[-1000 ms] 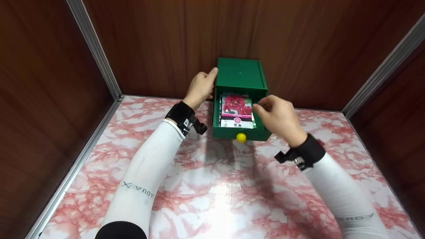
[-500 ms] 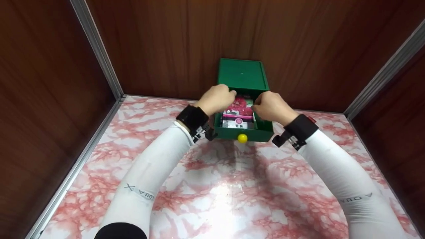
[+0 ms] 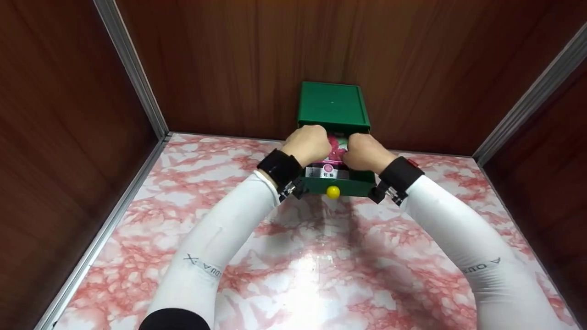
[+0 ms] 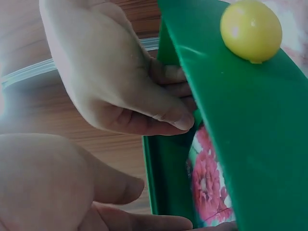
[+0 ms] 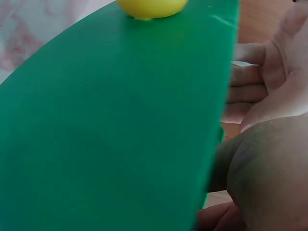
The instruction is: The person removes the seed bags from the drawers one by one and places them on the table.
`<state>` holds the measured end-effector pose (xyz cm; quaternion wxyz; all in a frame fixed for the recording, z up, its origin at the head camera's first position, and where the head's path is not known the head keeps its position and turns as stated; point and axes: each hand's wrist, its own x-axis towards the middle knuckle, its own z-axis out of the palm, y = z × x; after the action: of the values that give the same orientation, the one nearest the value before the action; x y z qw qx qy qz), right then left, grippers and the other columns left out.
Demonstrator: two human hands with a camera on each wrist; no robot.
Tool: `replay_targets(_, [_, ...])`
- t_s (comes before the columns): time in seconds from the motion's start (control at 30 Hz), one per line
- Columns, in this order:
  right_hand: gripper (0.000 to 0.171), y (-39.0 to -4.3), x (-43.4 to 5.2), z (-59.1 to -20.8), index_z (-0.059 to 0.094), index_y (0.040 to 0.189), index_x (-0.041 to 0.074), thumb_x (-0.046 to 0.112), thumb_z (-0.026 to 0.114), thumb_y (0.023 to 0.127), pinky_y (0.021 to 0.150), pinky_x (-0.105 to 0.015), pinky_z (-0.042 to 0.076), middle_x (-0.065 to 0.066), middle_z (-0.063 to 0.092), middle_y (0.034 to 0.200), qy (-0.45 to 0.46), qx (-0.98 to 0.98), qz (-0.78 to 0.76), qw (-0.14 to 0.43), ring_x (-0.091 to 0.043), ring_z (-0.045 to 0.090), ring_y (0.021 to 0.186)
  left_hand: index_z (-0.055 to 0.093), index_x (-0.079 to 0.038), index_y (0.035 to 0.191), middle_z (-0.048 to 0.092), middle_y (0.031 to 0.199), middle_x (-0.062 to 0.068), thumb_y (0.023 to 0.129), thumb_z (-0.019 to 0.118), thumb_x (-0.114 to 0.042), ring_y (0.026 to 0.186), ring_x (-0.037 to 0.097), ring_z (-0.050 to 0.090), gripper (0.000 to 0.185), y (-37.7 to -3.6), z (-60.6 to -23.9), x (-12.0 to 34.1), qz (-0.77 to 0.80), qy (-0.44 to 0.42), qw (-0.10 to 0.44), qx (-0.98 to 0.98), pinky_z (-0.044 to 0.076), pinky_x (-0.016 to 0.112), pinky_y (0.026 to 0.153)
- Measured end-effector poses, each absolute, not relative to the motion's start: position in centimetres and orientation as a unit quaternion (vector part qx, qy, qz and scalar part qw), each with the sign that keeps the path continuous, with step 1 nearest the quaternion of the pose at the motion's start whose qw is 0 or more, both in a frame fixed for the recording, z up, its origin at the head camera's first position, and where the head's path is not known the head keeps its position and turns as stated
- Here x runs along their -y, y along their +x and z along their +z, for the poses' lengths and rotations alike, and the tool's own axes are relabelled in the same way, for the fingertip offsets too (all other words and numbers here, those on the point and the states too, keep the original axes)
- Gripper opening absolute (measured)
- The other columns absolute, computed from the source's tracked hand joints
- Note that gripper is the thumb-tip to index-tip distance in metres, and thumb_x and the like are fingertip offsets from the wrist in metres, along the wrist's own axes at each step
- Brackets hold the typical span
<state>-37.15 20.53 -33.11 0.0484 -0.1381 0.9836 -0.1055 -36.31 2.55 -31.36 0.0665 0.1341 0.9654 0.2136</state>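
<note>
Both arms are stretched forward from the lower corners of the head view, elbows spread and forearms angled inward so that the wrists nearly meet. White sleeves are worn down to the wrists, and a black band is strapped round each one. The left hand (image 3: pixel 310 143) is held knuckles up, fingers curled downward. The right hand (image 3: pixel 363 151) is set just beside it in the same pose, knuckles up, fingers bent under. In the left wrist view the fingers (image 4: pixel 166 79) of one hand are seen curled, thumb laid across them. What is gripped cannot be told.
</note>
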Motion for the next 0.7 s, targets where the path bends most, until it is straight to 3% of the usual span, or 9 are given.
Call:
replay_targets(0.17, [0.026,-37.2,-20.1,-33.4,0.068,0.089,-0.008,0.014,0.059,0.100,0.086,-0.056,0.060,-0.024,0.065,0.089,-0.150,-0.985,-0.076,0.046,-0.044,0.068,0.088,0.079,-0.011,0.105,0.073,0.106,0.006,0.107,0.064,-0.024,0.090,0.023,0.069,0.020,-36.2,-31.8,-3.3,0.189,0.138,0.058,-0.970,0.061,0.040,0.074])
replay_targets(0.33, [0.030,-37.3,-19.8,-33.6,0.070,0.095,-0.012,0.016,0.060,0.101,0.094,-0.059,0.061,-0.033,0.072,0.103,-0.158,-0.984,-0.063,0.047,-0.048,0.071,0.096,0.081,-0.011,0.117,0.078,0.124,0.008,0.107,0.067,-0.029,0.102,0.026,0.073,0.025,-36.2,-32.3,-3.4,0.173,0.133,0.046,-0.975,0.064,0.046,0.088])
replay_targets(0.6, [0.031,-37.5,-19.8,-33.8,0.070,0.095,-0.011,0.017,0.060,0.103,0.094,-0.058,0.060,-0.033,0.071,0.105,-0.164,-0.983,-0.066,0.057,-0.048,0.070,0.097,0.081,-0.010,0.111,0.077,0.118,0.007,0.109,0.065,-0.026,0.096,0.024,0.072,0.022,-36.2,-32.5,-3.3,0.179,0.139,0.049,-0.973,0.064,0.044,0.084])
replay_targets(0.7, [0.030,-37.5,-19.9,-33.6,0.069,0.091,-0.011,0.015,0.059,0.103,0.091,-0.058,0.060,-0.029,0.068,0.094,-0.170,-0.982,-0.065,0.053,-0.047,0.070,0.093,0.079,-0.011,0.103,0.077,0.114,0.007,0.108,0.064,-0.022,0.094,0.023,0.071,0.020,-36.3,-32.5,-3.2,0.185,0.145,0.046,-0.971,0.063,0.043,0.082])
